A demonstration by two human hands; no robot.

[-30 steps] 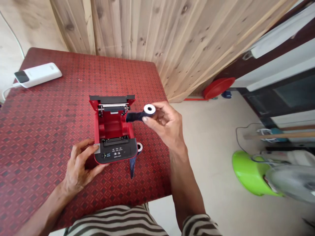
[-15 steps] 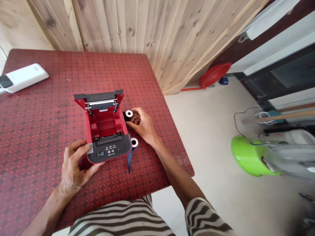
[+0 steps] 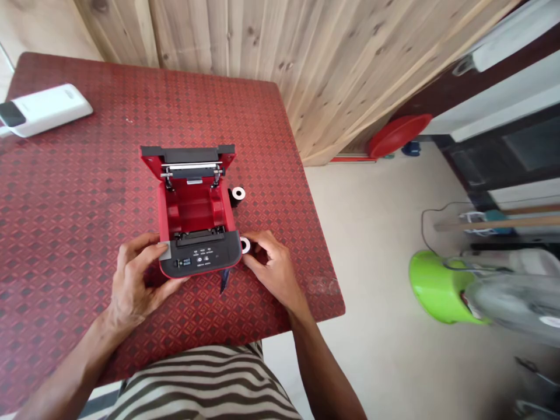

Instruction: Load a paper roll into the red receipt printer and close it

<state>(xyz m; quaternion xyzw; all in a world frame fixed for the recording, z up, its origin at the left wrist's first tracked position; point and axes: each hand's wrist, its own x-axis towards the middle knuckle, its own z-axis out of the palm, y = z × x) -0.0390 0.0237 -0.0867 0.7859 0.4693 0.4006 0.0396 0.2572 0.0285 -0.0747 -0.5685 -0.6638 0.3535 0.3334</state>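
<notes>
A small red and black printer (image 3: 205, 255) stands on the table with its lid raised and its red inner bay empty. My left hand (image 3: 135, 280) grips its front left corner, fingers on top and thumb underneath. By the printer's front right corner, my right hand (image 3: 276, 269) has its thumb and fingers closed around a dark roll (image 3: 245, 245) with a white end. Part of that roll is hidden behind the printer, and its loose dark strip (image 3: 224, 281) hangs out below the front edge. A second dark roll (image 3: 238, 196) with a white end rests against the printer's right side.
The table (image 3: 79, 192) has a red patterned top, with its right edge beyond my right hand. A white power bank (image 3: 52, 109) lies at the far left. Wooden boards (image 3: 245, 35) rise behind. On the floor to the right is a green bin (image 3: 437, 286).
My right hand has lowered a dark roll to the printer's right side and let it go. It has then moved nearer me and closed on the other roll. The left hand keeps its grip.
</notes>
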